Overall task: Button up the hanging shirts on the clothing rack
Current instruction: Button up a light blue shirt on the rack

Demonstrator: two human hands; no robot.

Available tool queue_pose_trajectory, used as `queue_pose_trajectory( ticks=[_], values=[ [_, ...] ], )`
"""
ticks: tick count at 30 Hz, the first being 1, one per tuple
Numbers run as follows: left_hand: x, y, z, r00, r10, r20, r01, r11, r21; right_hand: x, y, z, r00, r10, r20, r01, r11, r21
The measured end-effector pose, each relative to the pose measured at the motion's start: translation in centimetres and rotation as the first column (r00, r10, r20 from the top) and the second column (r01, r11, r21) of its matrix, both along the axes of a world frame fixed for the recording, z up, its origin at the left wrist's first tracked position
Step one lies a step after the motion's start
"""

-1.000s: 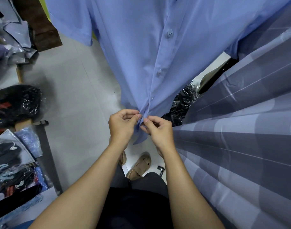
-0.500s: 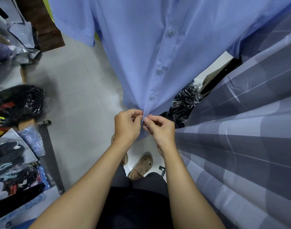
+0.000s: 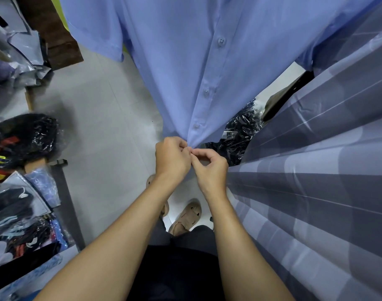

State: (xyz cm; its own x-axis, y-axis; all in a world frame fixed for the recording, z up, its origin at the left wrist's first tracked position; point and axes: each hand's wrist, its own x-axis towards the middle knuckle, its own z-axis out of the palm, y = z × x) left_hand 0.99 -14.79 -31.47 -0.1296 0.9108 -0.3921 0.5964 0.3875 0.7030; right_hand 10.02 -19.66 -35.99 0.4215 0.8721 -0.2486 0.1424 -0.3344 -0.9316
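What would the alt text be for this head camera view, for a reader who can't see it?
Seen from above, the left hand and right hand pinch the bottom of a hanging light blue shirt at its placket, just below three fastened buttons. A grey striped shirt hangs to the right, and plastic-wrapped clothes lie on the left.

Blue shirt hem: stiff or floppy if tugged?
Probably floppy: the blue shirt funnels into folds toward the pinch of the left hand and right hand. Likely light, since it hangs freely. The fastened buttons should keep the placket aligned.
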Motion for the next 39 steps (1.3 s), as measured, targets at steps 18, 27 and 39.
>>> queue_pose_trajectory(
  ticks=[18,27,39],
  values=[
    [-0.3,1.6,-2.2,0.956,0.102,0.274,-0.049,0.980,-0.195,0.6,0.1,-1.9,0.917,-0.048,-0.397,-0.024,0.984,-0.174],
    [-2.7,-1.1,-5.8,0.933,0.080,0.351,-0.016,0.983,-0.181,2.2,0.2,-4.4,0.936,0.060,-0.347,-0.153,0.957,-0.247],
    [-2.5,-3.6,-9.2,0.951,0.067,0.302,-0.015,0.985,-0.173,2.0,-2.0,-5.1,0.928,0.051,-0.370,-0.187,0.921,-0.343]
  ],
)
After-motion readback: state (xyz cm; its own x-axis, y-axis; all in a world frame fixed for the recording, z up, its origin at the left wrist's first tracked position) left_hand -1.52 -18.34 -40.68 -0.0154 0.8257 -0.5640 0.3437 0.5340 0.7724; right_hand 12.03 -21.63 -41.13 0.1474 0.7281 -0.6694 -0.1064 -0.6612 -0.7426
